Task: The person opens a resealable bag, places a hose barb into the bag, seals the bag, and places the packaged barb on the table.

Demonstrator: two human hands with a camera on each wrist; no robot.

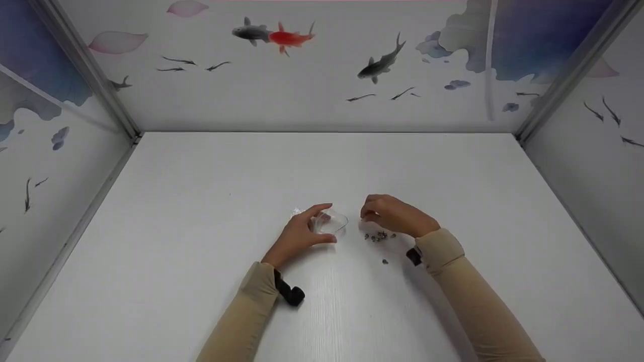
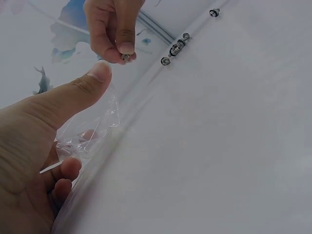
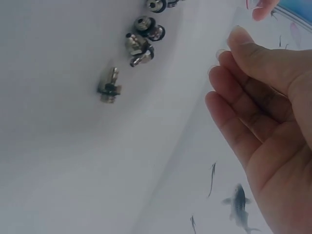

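My left hand (image 1: 299,234) holds a clear plastic bag (image 1: 330,221), thumb and fingers curved around its sides. In the left wrist view the crinkled film of the bag (image 2: 83,139) shows between the thumb and the curled fingers. To the right of the bag, my right hand (image 1: 395,213) is raised over the table, thumb against fingertips. The left wrist view shows it pinching a small metal fitting (image 2: 126,57). Just below that hand lies a loose cluster of similar metal fittings (image 1: 380,236) with black rings, seen closer in the right wrist view as several fittings (image 3: 139,46).
A single fitting (image 1: 385,261) lies apart, nearer the front of the white table (image 1: 332,311). More crumpled clear plastic (image 1: 297,212) shows behind the left hand. Printed panels with fish (image 1: 322,105) enclose the table at the back and both sides.
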